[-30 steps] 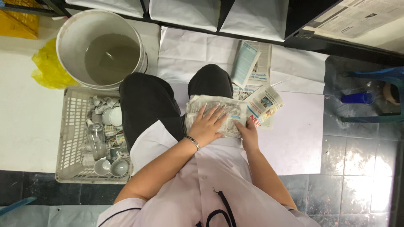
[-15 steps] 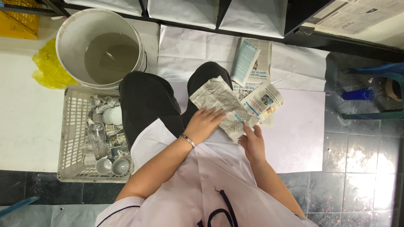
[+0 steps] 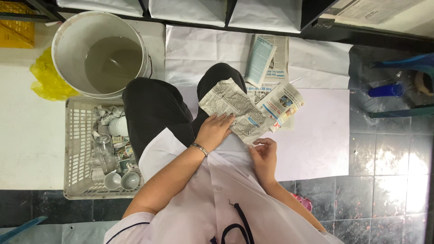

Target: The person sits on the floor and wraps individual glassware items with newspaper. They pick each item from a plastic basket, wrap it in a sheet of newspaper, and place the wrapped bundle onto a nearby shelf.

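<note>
Nearest the camera, the person's white shirt (image 3: 217, 199) fills the bottom of the view, with both bare forearms reaching forward over the lap. The right hand (image 3: 263, 154) sits low on the right, its fingers curled and pinching the near edge of a crumpled newspaper sheet (image 3: 235, 108). The left hand (image 3: 213, 131), with a thin bracelet (image 3: 199, 148) at the wrist, lies flat and open, palm down, pressing on the same sheet where it rests across the knees in dark trousers (image 3: 153, 108). Just right of the sheet, touching it, lies a folded newspaper bundle (image 3: 281, 105) on a sheet of white paper (image 3: 316, 135) spread over the dark tiled floor (image 3: 389, 180). To the left of the legs stands a white plastic basket (image 3: 74, 149) holding small cups, glasses and scraps of paper. Farther off, past the basket, a white bucket (image 3: 68, 40) holds murky grey water, with a yellow plastic bag (image 3: 45, 81) at its left side. Beyond the knee lies another folded newspaper (image 3: 264, 58), and at the far right a blue cylinder (image 3: 385, 90) rests on the floor.
</note>
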